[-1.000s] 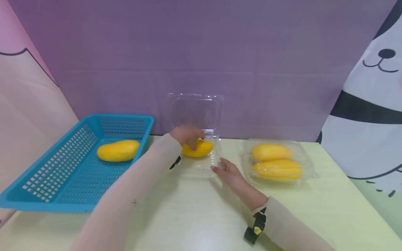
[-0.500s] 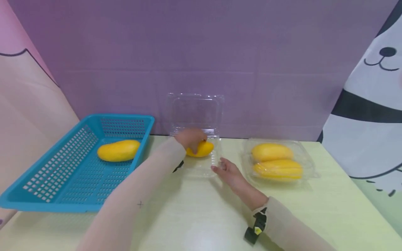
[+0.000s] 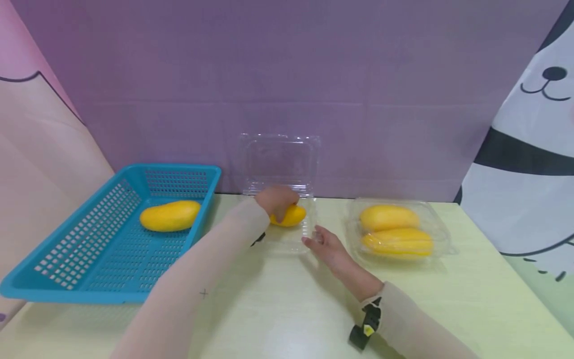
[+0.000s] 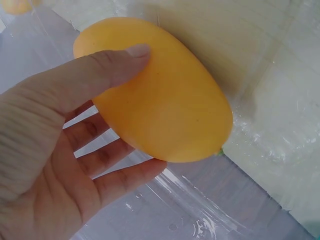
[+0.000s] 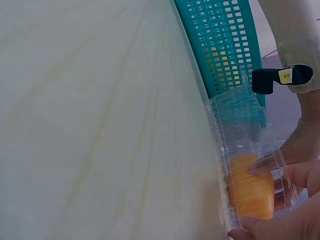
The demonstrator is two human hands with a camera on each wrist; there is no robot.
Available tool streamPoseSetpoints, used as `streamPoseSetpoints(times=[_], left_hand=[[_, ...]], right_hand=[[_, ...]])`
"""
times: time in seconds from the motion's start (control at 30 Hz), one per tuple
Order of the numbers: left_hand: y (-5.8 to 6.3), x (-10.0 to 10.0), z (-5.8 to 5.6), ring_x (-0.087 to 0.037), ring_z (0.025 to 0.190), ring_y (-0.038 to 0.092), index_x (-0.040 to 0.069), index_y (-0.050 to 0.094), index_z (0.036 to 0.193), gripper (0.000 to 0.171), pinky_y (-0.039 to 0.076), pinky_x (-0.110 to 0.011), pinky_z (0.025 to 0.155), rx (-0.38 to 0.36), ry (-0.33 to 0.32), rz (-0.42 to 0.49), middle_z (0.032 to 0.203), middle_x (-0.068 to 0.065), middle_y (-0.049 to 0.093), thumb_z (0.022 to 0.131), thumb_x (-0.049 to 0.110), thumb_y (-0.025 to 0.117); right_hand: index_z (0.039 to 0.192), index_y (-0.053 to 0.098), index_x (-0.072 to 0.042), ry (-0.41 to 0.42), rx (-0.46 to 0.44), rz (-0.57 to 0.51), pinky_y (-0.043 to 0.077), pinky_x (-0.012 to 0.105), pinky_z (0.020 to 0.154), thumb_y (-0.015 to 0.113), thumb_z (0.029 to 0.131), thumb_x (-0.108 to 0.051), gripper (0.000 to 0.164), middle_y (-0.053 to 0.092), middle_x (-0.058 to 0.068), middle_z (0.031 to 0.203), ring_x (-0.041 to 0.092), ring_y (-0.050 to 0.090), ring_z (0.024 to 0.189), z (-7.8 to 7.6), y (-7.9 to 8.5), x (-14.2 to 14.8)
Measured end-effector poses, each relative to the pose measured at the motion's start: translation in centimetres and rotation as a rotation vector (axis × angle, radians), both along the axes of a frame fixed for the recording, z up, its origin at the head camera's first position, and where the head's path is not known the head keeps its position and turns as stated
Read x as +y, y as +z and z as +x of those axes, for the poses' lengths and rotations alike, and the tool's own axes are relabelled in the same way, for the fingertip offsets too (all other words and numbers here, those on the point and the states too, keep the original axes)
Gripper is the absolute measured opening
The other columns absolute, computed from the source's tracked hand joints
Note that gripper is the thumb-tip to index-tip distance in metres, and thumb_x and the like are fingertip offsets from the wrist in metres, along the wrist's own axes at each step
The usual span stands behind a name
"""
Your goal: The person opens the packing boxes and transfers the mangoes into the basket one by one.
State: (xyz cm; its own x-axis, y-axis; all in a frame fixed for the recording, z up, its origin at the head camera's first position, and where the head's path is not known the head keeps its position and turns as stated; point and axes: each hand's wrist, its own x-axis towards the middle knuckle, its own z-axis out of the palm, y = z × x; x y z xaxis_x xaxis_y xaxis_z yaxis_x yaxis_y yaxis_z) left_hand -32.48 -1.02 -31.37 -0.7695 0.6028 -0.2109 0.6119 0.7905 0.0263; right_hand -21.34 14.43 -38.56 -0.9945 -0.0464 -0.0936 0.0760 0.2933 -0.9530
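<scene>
A clear plastic clamshell box (image 3: 280, 244) stands on the table with its lid (image 3: 280, 159) raised against the purple backdrop. My left hand (image 3: 277, 200) holds a yellow mango (image 3: 294, 216) low over the base of the box. In the left wrist view the thumb lies across the mango's top and the fingers (image 4: 127, 180) curl under its side. At the right edge of the box, my right hand (image 3: 329, 249) pinches the rim between thumb and fingers. The right wrist view shows the mango through the clear wall, with the left hand partly hidden behind it.
To the left is a blue slotted basket (image 3: 112, 259) with one yellow mango (image 3: 170, 216) inside. A closed clear box (image 3: 441, 232) holding two yellow fruits (image 3: 396, 243) sits to the right. The purple backdrop (image 3: 287, 65) rises along the table's far edge.
My left hand has moved slightly right and down with the mango, deeper over the box base. The right hand keeps its place at the rim.
</scene>
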Motion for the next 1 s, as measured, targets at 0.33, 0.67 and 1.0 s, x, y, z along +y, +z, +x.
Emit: streamPoseSetpoints(times=[0.33,0.67,1.0], left_hand=[[0.1,0.1,0.0,-0.018,0.090,0.053,0.018,0.059,0.104,0.038,0.047,-0.033,0.091,-0.045,0.018,-0.022,0.097,0.005,0.061,0.073,0.010,0.081],[0.2,-0.2,-0.3,-0.017,0.089,0.052,0.018,0.059,0.103,0.037,0.047,-0.032,0.090,-0.007,-0.025,-0.024,0.098,0.004,0.061,0.074,0.010,0.080],[1.7,-0.5,0.1,-0.017,0.090,0.053,0.018,0.059,0.107,0.042,0.048,-0.033,0.091,0.043,-0.043,-0.001,0.101,0.003,0.062,0.072,0.012,0.082]], right_hand=[[0.141,0.026,0.013,0.007,-0.010,0.011,0.032,0.051,0.107,0.059,0.092,-0.020,0.068,0.035,0.034,0.140,0.043,0.037,0.129,-0.1,-0.1,0.1],[0.141,0.025,0.014,0.001,-0.008,-0.006,0.032,0.051,0.107,0.059,0.092,-0.018,0.067,0.037,0.034,0.139,0.042,0.039,0.128,0.0,-0.2,0.1],[0.141,0.024,0.014,0.003,0.001,-0.007,0.032,0.051,0.107,0.059,0.092,-0.018,0.068,0.037,0.035,0.138,0.044,0.038,0.128,0.1,0.0,0.1]])
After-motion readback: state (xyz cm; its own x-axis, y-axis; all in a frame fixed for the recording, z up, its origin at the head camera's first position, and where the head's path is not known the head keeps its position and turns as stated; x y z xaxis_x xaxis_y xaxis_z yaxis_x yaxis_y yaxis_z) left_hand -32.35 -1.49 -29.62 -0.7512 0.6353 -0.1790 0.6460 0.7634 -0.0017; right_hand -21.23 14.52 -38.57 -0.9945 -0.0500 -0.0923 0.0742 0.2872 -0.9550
